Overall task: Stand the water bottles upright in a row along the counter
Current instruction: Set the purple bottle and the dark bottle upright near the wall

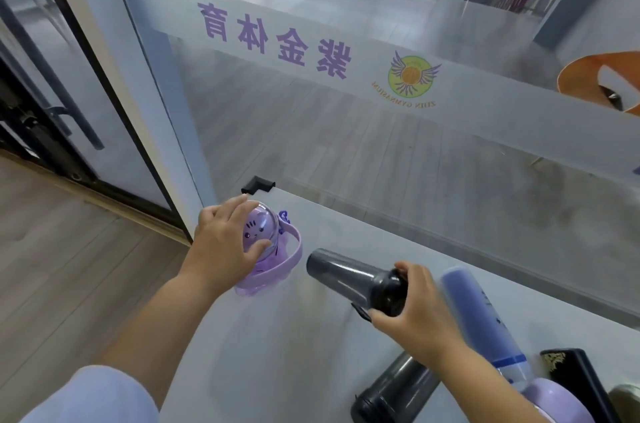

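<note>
A purple cat-faced bottle [266, 249] with a domed lid and a carry strap stands upright near the left end of the white counter [311, 336]. My left hand [225, 242] rests over its lid and grips it. My right hand [412, 308] holds a dark grey bottle [349, 275] by its cap end; it is tilted almost level, its base pointing left, above the counter. A blue bottle [481, 315] lies on its side to the right of my wrist. A second dark grey bottle [394, 388] lies near the front edge.
A glass wall with purple lettering [277, 38] runs along the counter's far edge. A black corner guard [258, 184] sits at the counter's far left corner. A black box [575, 377] and a lilac lid [554, 398] lie at the lower right. Wooden floor lies to the left.
</note>
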`<act>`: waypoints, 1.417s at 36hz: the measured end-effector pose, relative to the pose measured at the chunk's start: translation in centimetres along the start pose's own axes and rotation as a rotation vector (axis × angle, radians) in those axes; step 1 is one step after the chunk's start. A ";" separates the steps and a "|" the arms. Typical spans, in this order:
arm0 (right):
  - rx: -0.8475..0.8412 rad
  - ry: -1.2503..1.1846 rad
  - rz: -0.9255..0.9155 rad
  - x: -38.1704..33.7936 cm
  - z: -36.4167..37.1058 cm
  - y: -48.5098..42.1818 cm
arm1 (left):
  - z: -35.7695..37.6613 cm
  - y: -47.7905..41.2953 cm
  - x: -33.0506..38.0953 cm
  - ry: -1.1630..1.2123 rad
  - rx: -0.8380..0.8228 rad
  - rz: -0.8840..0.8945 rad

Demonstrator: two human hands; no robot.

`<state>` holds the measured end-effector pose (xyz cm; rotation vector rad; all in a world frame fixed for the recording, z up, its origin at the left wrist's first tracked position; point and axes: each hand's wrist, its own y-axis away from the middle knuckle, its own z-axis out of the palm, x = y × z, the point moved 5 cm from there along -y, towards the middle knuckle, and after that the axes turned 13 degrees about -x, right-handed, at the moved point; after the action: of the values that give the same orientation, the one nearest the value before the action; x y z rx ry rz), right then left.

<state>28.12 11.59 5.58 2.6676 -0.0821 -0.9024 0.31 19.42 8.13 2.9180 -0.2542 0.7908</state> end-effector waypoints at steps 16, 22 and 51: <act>-0.067 0.242 -0.219 -7.7 -2.9 -6.6 | 0.9 0.6 -0.6 -0.031 0.069 0.042; -0.152 0.320 -0.226 -9.1 -2.5 -7.7 | 1.0 0.8 -0.5 -0.028 0.078 0.040; 0.075 0.139 -0.105 -1.3 -6.2 2.7 | 4.6 7.7 7.1 0.045 -0.075 0.213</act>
<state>30.95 10.98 11.83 2.8183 0.0575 -0.7551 7.14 10.26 8.25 2.8306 -0.5857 0.8537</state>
